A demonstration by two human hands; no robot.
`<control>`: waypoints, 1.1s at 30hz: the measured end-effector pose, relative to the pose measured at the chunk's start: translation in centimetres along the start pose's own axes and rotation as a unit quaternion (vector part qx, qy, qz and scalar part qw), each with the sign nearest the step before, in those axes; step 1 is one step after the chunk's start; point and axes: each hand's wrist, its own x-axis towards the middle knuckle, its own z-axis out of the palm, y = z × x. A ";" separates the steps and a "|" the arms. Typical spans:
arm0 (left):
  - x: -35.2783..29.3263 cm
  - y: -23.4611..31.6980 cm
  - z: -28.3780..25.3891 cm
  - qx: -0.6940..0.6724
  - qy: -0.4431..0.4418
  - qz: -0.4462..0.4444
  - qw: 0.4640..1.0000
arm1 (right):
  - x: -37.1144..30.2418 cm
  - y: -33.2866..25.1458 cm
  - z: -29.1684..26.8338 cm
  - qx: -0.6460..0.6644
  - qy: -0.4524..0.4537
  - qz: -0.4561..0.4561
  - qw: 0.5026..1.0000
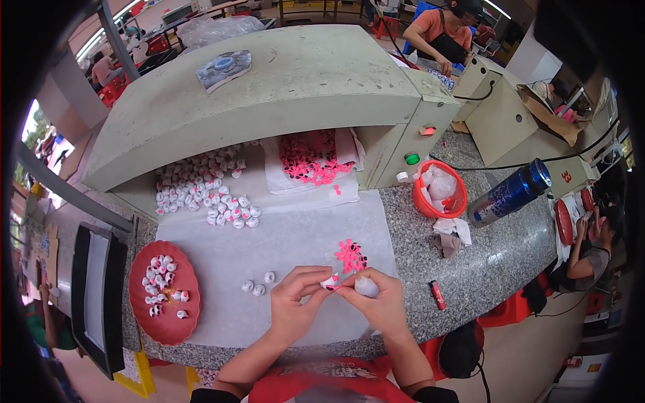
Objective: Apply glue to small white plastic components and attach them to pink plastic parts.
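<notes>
1. While the left hand point(295, 305) pinches a small white piece point(330, 281) with pink on it between thumb and fingertips, the right hand point(383, 302) meets it from the right, its thumb and forefinger close together at the piece's edge.
2. Within its curled fingers the right hand also holds a pale rounded container point(367, 287); whether its fingertips grip a separate tiny part cannot be told.
3. The held piece is above the near part of a white sheet point(309, 225), just on the near side of a loose heap of pink and black bits point(349, 256).
4. To the left of the hands, three white pieces point(259, 290) lie on the sheet; farther left, a red scalloped plate point(191, 324) bears more white pieces with pink and dark marks.
5. At the far side stands a pale arched housing point(269, 74), open toward the person. Many white pieces point(195, 185) are massed inside on the left, spilling toward the near side, with pink and black parts point(309, 158) on a white cloth point(275, 176) to their right.
6. On the right, the speckled tabletop point(490, 262) carries an orange-red basket point(421, 201) containing crumpled white material, a blue tumbler point(507, 193), wadded tissue point(453, 235) and, nearer, a small red stick-shaped item point(437, 295).
</notes>
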 end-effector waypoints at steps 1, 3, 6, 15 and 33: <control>0.0 0.2 -0.1 0.019 -0.007 0.002 1.000 | -0.1 0.2 0.0 0.000 0.000 0.000 1.000; -0.1 0.8 -0.2 0.037 -0.015 0.003 0.999 | -0.2 0.5 0.2 -0.006 0.010 -0.003 1.000; -0.2 1.8 -0.5 -0.066 -0.046 -0.039 0.996 | -0.2 0.3 0.5 -0.005 0.019 -0.011 1.000; -0.4 1.1 0.2 -0.102 -0.019 -0.034 0.994 | 0.1 0.5 0.3 -0.007 -0.004 -0.093 0.996; -0.6 0.3 0.9 -0.050 0.008 0.014 0.999 | 0.0 1.3 0.4 -0.026 0.009 -0.102 0.994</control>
